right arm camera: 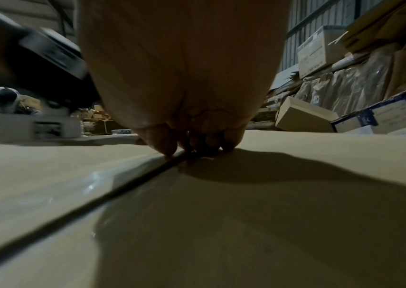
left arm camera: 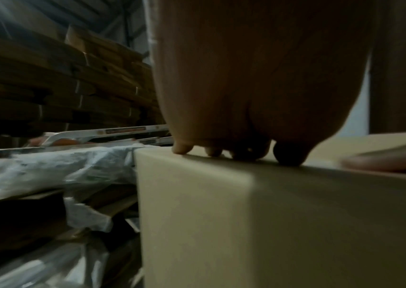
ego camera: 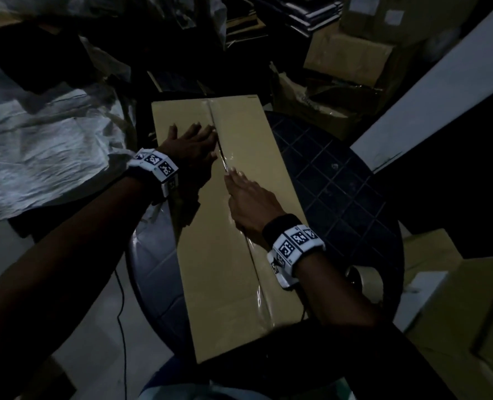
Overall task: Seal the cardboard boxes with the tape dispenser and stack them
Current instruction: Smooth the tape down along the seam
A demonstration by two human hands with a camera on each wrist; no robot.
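we are pressing the tape along the seam of the cardboard box at centre: left hand flat, fingers spread, right hand with fingers together. one box nearly sealed; stacking remains. the tape dispenser, probably, is sitting at four o'clock.

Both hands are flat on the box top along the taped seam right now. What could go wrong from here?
1. The clear tape looks wrinkled along the centre seam, which shows as a dark gap; the flaps may not be bonded well there.
2. The cardboard box overhangs the round table at its near end, so pressure from the right hand or left hand could tip it.
3. The tape roll sits near the table's edge by the right forearm and might get knocked off.
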